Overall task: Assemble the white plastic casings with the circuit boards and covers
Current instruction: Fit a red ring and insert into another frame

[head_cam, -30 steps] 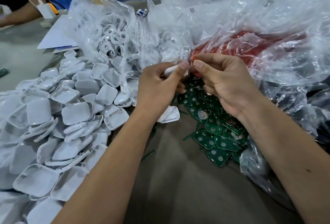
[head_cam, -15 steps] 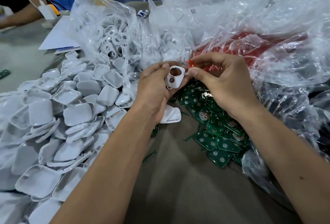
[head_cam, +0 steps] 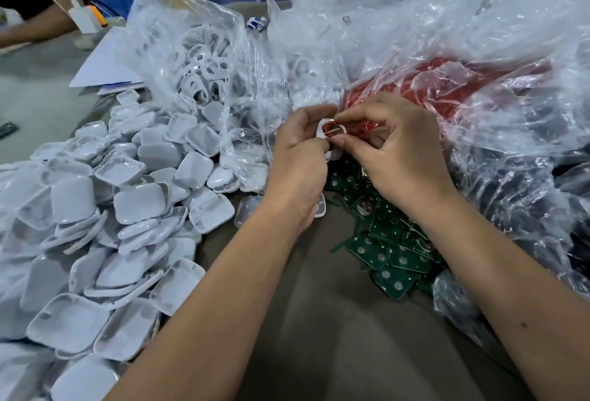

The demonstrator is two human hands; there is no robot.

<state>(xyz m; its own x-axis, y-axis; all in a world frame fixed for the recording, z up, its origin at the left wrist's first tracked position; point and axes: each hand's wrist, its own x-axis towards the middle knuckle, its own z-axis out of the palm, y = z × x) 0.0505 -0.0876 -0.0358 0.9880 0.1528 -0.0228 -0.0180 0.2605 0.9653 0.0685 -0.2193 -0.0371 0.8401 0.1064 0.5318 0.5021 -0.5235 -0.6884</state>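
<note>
Risk: we see left hand [head_cam: 298, 157] gripping casing [head_cam: 329, 132], right hand [head_cam: 396, 151] pinching red piece [head_cam: 336, 122] in; crooked seating could jam.

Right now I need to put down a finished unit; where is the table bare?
Bare brown cloth lies between the forearms, bordered by the white covers pile and the green circuit boards. Grey tabletop far left beyond the covers. Crowded: plastic bags behind both hands.

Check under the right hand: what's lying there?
Green circuit boards lie piled on the table beneath the right hand. How far the pile runs under the hand and plastic bag is hidden.
</note>
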